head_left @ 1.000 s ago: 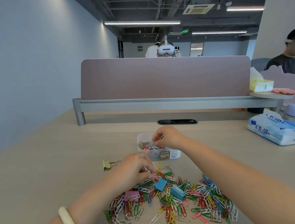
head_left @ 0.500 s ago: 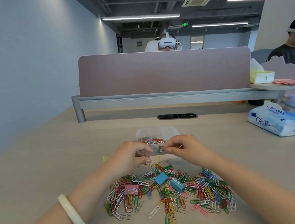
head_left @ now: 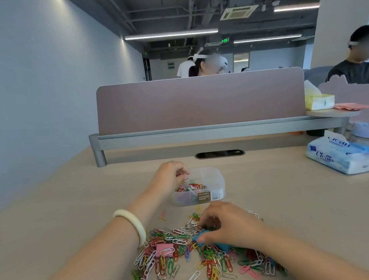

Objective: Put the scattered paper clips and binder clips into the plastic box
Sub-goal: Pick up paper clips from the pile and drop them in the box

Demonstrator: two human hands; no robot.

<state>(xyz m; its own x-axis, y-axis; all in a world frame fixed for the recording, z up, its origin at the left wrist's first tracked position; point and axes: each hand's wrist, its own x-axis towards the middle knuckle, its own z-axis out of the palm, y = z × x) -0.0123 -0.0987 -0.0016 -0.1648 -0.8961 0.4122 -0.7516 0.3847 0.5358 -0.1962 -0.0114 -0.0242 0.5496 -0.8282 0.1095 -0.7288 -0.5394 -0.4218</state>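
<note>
Beige laminate desk (head_left: 74,214) carries the whole work area; a clear plastic box (head_left: 213,181) stands on it beyond a large scattered pile of coloured paper clips (head_left: 166,258).

Change noted: half a second ago both hands met just in front of the box. They have since parted, the left going up to the box's near-left corner, the right dropping onto the pile. Judgement: one delivery is in hand while the next pick begins; most of the stock remains on the desk, so the task is early.

Left hand (head_left: 171,178), white bangle (head_left: 132,223) at the wrist: fingers curled together over the box rim, seemingly pinching small clips; what exactly it grips cannot be made out.

Right hand (head_left: 225,225): fingers bent down and drawn close, touching the clips and a blue binder clip (head_left: 200,238) at the thumb. Whether it has closed on anything cannot be told.

A pink binder clip (head_left: 164,248) lies untouched in the pile.
</note>
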